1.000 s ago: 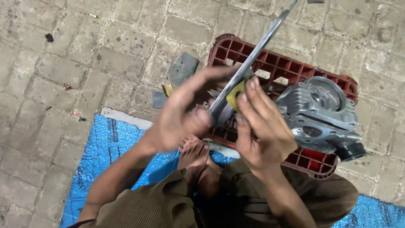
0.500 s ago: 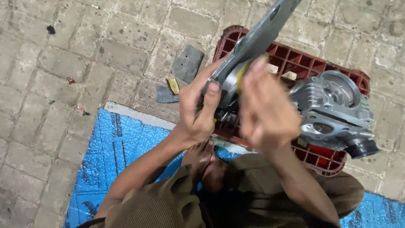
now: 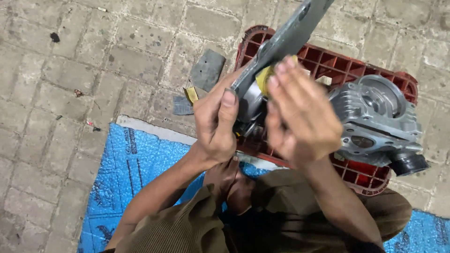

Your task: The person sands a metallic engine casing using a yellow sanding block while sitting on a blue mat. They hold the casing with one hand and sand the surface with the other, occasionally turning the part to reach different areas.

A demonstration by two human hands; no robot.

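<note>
My left hand [image 3: 216, 122] grips the lower end of a long grey metal bar [image 3: 286, 40] that slants up to the right, out of the top of the frame. My right hand [image 3: 300, 115] is blurred and presses a small yellow piece [image 3: 263, 77] against the bar near its lower end. Both hands hover over the left part of a red plastic crate [image 3: 328, 61] lying upside down. A grey cast-metal engine part [image 3: 377, 119] with a black round port sits on the crate, to the right of my right hand.
The ground is grey paving stones. A blue foam mat [image 3: 133, 171] lies under me, and my bare foot [image 3: 229, 180] rests on it below the hands. Grey scraps [image 3: 207, 69] and a small yellow bit [image 3: 191, 95] lie on the stones left of the crate.
Both hands and the bar have stayed over the crate while the view shifted slightly. My right hand has kept moving against the bar with the yellow piece, and is blurred now.
</note>
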